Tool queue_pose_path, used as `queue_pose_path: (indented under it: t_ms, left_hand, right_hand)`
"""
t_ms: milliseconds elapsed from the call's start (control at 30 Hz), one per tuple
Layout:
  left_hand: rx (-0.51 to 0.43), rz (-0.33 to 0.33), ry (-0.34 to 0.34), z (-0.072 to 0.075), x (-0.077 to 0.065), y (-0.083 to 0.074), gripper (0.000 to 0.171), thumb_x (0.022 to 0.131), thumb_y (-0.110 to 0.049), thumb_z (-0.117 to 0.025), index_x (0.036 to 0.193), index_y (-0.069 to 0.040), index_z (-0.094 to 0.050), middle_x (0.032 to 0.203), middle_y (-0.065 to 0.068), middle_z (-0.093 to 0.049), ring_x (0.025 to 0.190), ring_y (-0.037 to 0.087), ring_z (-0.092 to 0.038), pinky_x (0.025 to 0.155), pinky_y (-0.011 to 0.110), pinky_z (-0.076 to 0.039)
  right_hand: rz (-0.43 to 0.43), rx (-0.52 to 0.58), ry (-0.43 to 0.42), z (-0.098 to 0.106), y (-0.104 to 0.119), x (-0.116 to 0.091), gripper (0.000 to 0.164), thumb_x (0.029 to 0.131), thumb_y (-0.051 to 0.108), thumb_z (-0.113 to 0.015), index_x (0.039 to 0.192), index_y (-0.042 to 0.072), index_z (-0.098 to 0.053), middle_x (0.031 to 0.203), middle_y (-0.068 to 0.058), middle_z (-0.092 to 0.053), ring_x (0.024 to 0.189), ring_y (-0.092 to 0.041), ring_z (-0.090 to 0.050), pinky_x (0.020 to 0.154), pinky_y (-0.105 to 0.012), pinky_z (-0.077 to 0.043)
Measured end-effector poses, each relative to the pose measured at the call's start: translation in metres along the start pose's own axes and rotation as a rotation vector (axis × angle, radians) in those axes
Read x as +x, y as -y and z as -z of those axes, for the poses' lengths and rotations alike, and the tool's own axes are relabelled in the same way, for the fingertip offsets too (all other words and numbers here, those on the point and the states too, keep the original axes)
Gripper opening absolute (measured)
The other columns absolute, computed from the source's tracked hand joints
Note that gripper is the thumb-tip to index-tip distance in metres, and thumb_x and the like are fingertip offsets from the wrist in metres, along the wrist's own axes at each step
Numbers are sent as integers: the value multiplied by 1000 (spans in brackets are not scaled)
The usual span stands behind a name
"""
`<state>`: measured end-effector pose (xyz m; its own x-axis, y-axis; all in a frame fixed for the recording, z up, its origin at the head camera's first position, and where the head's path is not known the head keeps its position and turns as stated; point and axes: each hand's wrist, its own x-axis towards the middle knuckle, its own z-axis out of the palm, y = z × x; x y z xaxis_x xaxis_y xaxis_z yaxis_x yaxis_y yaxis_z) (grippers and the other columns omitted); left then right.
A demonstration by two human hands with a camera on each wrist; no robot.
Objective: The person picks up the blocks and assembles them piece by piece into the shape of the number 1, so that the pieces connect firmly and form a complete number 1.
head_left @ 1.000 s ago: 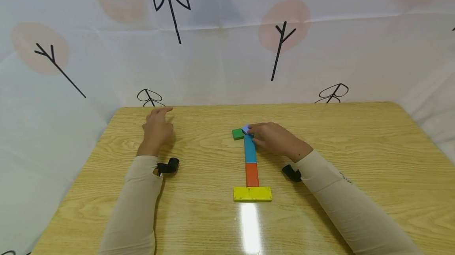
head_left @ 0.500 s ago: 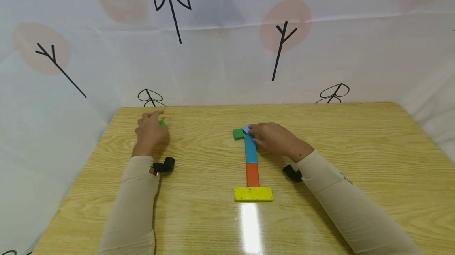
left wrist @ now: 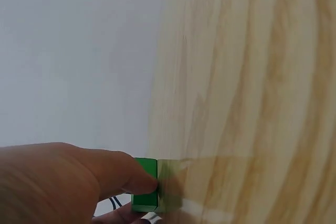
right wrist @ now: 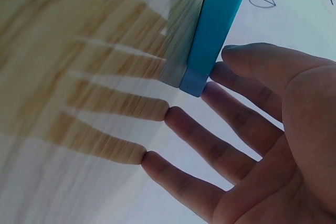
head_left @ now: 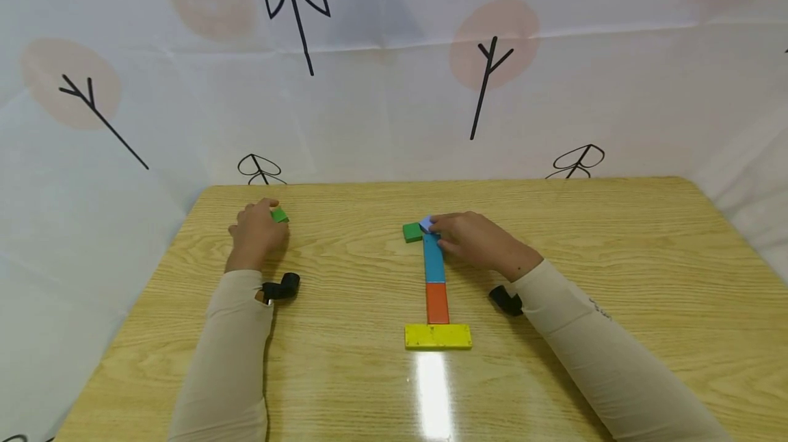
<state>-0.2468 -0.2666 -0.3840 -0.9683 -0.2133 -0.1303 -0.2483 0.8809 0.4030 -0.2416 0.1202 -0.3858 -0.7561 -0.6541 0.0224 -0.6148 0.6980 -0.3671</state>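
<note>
At the far left of the table, my left hand [head_left: 254,233] pinches a small green block [head_left: 280,215]; in the left wrist view the thumb presses its near face [left wrist: 145,182] and fingers show behind it. Close to the middle, my right hand [head_left: 474,240] touches a lavender block [head_left: 426,224] with its fingertips. Its fingers spread loosely in the right wrist view, the tips on the tabletop and at the end of a blue block [right wrist: 215,30]. Another green block [head_left: 412,232] lies just left of the lavender one, which the fingers partly cover.
Below the lavender block, a red block [head_left: 438,304] continues the blue one in a line, ending at a yellow block [head_left: 438,336] laid crosswise. The wooden table [head_left: 345,380] meets a patterned white cloth [head_left: 382,113] at its back edge.
My left hand has moved left and slightly nearer, and the green block at its fingers has come into sight. The right hand and the line of blocks have stayed put.
</note>
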Motion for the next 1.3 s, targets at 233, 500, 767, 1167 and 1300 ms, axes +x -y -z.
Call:
queue_pose_path:
  t_ms: [233,500,767,1167,1300]
  left_hand:
    - [-9,-27,-28,0,0,-1,48,98,-15,-52,144,-1,-49,137,30,-51,116,46,-48,96,59,-38]
    - [11,-43,-22,-2,0,-3,45,97,-15,-54,141,-4,-55,132,25,-58,108,41,-52,92,57,-39]
    - [7,-97,31,-2,0,-10,47,96,-17,-58,140,-2,-56,133,22,-60,106,34,-58,88,48,-47]
    - [60,-261,58,-12,-8,-33,39,96,-20,-67,132,-5,-65,129,19,-66,106,33,-66,85,46,-54]
    - [37,-299,96,-16,-12,-43,41,95,-21,-69,133,-6,-65,131,17,-66,108,32,-67,86,44,-56]
  right_hand:
    - [-6,3,5,0,-1,0,34,99,11,-62,130,-1,-65,145,-18,-56,129,-35,-58,102,-48,-50]
    - [-20,7,15,0,0,0,34,99,11,-62,131,-1,-64,146,-18,-55,131,-36,-56,104,-49,-48]
    - [-23,4,15,1,1,0,35,99,12,-62,131,-1,-64,145,-18,-55,131,-35,-56,104,-49,-48]
    - [-33,4,18,1,0,-1,34,100,13,-61,130,0,-65,145,-17,-56,130,-34,-57,104,-49,-49]
    - [-24,10,12,1,0,0,34,99,13,-62,131,0,-65,145,-16,-56,130,-34,-57,104,-48,-49]
